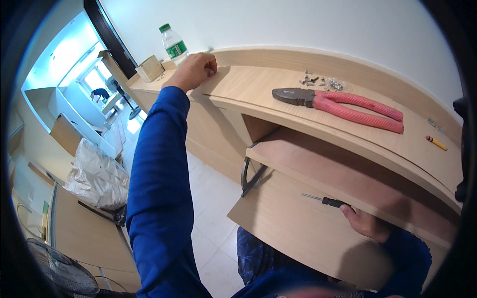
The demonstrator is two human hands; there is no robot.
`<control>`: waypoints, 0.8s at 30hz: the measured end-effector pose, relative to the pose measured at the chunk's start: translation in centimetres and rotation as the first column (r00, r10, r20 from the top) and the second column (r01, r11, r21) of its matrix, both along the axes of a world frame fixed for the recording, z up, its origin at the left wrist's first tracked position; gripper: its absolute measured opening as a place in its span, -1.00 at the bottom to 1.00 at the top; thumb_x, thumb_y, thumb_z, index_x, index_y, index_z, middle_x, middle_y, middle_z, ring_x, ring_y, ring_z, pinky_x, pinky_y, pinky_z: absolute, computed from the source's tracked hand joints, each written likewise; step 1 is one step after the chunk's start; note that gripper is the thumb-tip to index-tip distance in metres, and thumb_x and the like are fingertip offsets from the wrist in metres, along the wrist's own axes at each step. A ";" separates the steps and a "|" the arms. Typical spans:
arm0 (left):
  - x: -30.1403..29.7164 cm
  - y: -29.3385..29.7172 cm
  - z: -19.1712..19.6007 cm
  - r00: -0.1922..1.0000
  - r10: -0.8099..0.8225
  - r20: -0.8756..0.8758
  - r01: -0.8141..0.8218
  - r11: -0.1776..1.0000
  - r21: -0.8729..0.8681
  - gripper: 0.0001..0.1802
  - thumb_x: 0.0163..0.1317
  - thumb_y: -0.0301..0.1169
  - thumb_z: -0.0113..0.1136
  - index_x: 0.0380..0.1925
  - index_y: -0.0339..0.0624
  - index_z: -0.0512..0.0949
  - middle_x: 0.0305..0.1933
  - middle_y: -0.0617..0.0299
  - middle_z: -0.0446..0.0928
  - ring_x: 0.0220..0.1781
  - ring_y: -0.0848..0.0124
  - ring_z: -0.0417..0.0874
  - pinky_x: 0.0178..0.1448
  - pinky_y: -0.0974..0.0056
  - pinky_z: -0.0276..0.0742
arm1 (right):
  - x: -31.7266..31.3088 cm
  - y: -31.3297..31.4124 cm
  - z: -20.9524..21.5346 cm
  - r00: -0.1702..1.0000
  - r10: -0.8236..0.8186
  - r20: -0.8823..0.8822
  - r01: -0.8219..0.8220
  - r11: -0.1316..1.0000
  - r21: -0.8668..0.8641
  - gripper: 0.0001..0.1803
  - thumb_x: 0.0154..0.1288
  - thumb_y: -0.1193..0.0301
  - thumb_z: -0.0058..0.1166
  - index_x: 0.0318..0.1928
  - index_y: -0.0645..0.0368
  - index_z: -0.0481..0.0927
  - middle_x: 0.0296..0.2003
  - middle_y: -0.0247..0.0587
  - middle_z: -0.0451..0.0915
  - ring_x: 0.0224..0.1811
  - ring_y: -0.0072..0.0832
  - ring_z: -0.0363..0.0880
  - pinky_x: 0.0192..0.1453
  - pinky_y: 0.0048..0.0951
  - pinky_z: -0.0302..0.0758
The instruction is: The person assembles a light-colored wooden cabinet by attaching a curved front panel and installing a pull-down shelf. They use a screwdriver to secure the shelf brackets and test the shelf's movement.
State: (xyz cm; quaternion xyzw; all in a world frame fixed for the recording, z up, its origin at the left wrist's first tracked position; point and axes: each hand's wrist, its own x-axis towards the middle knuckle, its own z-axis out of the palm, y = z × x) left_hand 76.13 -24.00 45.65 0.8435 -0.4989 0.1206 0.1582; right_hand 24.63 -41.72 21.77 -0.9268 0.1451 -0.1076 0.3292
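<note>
Two hands stand well apart, with the large dark-headed pliers with red ribbed handles point(320, 99) as landmark. On the near side of the pliers, below the cabinet's top, the right hand point(365, 222) is wrapped around the rear of a slim screwdriver with a black handle and thin metal shaft point(335, 202). The tool lies over a pale wood-grain panel point(278, 208); whether it touches the panel cannot be told. Well left of the pliers, the left hand point(196, 72) is curled at the pale wood-grain cabinet top point(238, 82); whether anything is inside its fingers cannot be told.

Good practice, by judgement: the handle is best seated firmly in the right palm, the wrist in line with the shaft, and the tip kept off the panel's face to avoid scratches. The left hand serves best as a steady brace, out of the tip's path. The small metal screws point(314, 79), just beyond the pliers, are best left undisturbed by the sleeves.

Orientation: the screwdriver's long axis runs roughly left to right, slightly oblique. Its tip points left and slightly away from the person, passing on the near side of the pliers.
</note>
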 end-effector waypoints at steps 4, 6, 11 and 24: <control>0.5 1.1 -0.5 0.998 -0.069 -0.009 0.068 0.995 -0.076 -0.77 0.24 -0.69 0.19 -0.12 -0.29 0.66 -0.36 0.21 0.67 -0.36 0.42 0.61 -0.27 0.26 0.55 | 0.9 1.0 0.3 0.985 0.019 0.174 -0.008 0.998 -0.062 -0.66 0.52 0.33 0.14 0.11 0.35 0.59 -0.06 0.13 0.66 0.01 -0.05 0.65 0.18 -0.17 0.54; 1.1 1.6 -0.9 0.997 -0.064 -0.045 0.060 0.993 -0.103 -0.59 0.19 -0.75 0.07 0.03 -0.28 0.63 -0.29 0.11 0.70 -0.23 0.33 0.69 -0.11 0.21 0.60 | 1.2 1.6 0.7 0.998 -0.039 0.054 0.044 0.994 -0.098 -0.69 0.54 0.37 0.11 0.15 0.30 0.57 -0.02 0.03 0.64 0.07 -0.14 0.61 0.25 -0.21 0.49; 1.1 3.3 -1.8 0.992 -0.121 -0.025 0.106 0.937 -0.333 -0.52 0.30 -0.71 -0.03 0.20 -0.25 0.56 -0.17 0.07 0.71 -0.17 0.36 0.69 -0.02 0.28 0.63 | -0.5 3.3 3.2 0.995 -0.096 -0.008 0.095 0.974 0.205 -0.78 0.49 0.51 0.07 0.09 0.22 0.57 -0.24 -0.26 0.47 -0.16 -0.52 0.46 0.11 -0.43 0.48; -22.3 13.5 -19.3 0.969 -0.108 -0.224 -0.083 0.710 -0.700 -0.69 0.40 -0.25 0.34 -0.25 -0.35 0.66 -0.30 0.02 0.70 -0.27 0.34 0.69 -0.13 0.23 0.59 | -7.9 10.8 7.6 0.986 -0.156 0.057 0.110 0.872 0.478 -0.78 0.50 0.43 -0.05 0.05 0.25 0.50 -0.24 -0.33 0.38 -0.23 -0.58 0.45 -0.16 -0.51 0.42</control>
